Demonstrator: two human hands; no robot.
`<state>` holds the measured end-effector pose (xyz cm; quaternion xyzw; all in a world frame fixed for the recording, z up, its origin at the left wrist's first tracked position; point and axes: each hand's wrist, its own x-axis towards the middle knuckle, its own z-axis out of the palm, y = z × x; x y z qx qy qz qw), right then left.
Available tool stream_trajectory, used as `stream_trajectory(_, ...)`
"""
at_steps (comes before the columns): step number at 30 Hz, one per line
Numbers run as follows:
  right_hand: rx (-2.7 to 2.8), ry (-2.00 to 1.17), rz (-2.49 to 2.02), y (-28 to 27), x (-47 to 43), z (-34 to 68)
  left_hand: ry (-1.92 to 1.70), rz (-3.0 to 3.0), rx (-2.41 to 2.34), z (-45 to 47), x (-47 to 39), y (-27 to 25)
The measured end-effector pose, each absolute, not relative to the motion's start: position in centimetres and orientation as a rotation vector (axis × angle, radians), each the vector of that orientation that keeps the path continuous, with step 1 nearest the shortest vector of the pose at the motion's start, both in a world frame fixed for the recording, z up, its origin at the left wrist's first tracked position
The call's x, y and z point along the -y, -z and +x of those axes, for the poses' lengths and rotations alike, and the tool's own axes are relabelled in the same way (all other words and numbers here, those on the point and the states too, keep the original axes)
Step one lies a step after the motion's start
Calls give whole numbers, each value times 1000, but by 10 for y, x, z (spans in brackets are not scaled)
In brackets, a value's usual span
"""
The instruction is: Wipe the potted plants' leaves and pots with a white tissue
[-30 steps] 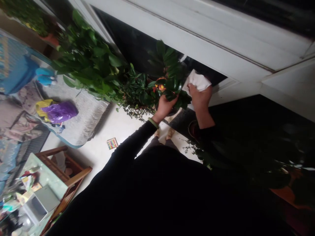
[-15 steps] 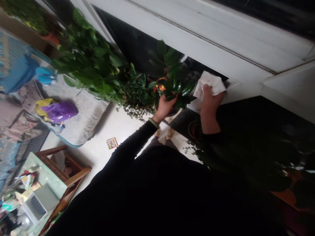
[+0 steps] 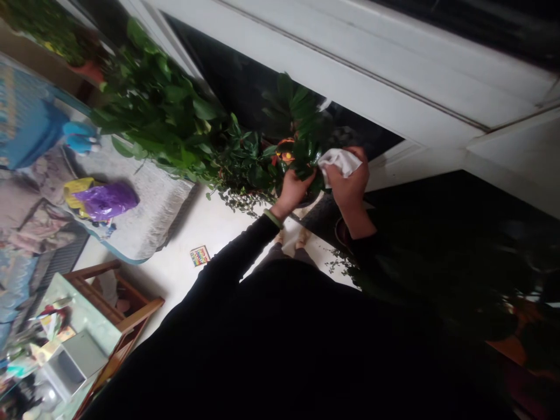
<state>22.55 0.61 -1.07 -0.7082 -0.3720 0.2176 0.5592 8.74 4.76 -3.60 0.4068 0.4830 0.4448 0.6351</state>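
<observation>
A potted plant [image 3: 305, 111] with glossy dark green leaves stands by the window in front of me. My left hand [image 3: 294, 189], a pale green bangle at its wrist, is closed on a leafy stem of this plant. My right hand [image 3: 352, 184] grips a crumpled white cloth [image 3: 340, 161], which touches the leaves at the plant's right side. Just beyond my left hand, a small orange and yellow ornament [image 3: 286, 153] shows among the foliage. The fingertips of both hands are partly hidden by leaves and cloth.
Bushy plants [image 3: 175, 116] line the window to the left. A dark surface [image 3: 455, 198] lies at right, with more shaded plants near it. At left are a couch [image 3: 153, 216] with a purple bag [image 3: 109, 200] and a cluttered glass table [image 3: 98, 315]. A small colourful box [image 3: 200, 256] lies on the floor.
My right hand has moved left with the white cloth, from beside the window frame to the plant's leaves. The cloth is now more bunched. My left hand stays in place.
</observation>
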Motion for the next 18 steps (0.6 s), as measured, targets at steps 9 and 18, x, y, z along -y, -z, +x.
stream_trajectory(9, 760, -475, -1587, 42, -42, 258, -1047, 1009, -1007, 81, -47, 42)
stream_trajectory(18, 825, -415, -1560, 22, 4, 235, -1028, 935, -1111, 85, -48, 34)
